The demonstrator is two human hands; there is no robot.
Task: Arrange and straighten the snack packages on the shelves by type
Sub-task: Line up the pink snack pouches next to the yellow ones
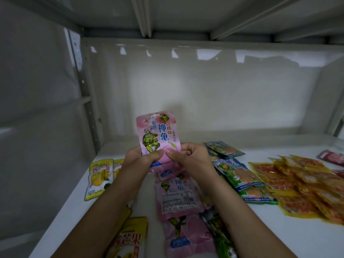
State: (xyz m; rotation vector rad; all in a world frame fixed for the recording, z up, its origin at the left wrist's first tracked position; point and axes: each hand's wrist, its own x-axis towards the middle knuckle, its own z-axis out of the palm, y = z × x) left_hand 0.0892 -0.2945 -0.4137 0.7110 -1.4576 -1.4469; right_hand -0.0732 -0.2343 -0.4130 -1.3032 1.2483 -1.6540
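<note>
Both hands' fingers, left hand (138,161) and right hand (189,157), pinching upright pink packet (158,133), perhaps several stacked.

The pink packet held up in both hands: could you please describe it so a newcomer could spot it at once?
Start at the white shelf strewn with snack packets. Above its middle, the left hand and right hand pinch the pink packet by its lower part. It alone stands upright, front facing the camera, with a green turtle figure; the other pink packets lie flat below it.

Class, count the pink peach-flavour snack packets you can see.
4: one pink held packet gripped upright by both hands, three lying below it, upper, middle, nearest. More may hide beneath.
</note>
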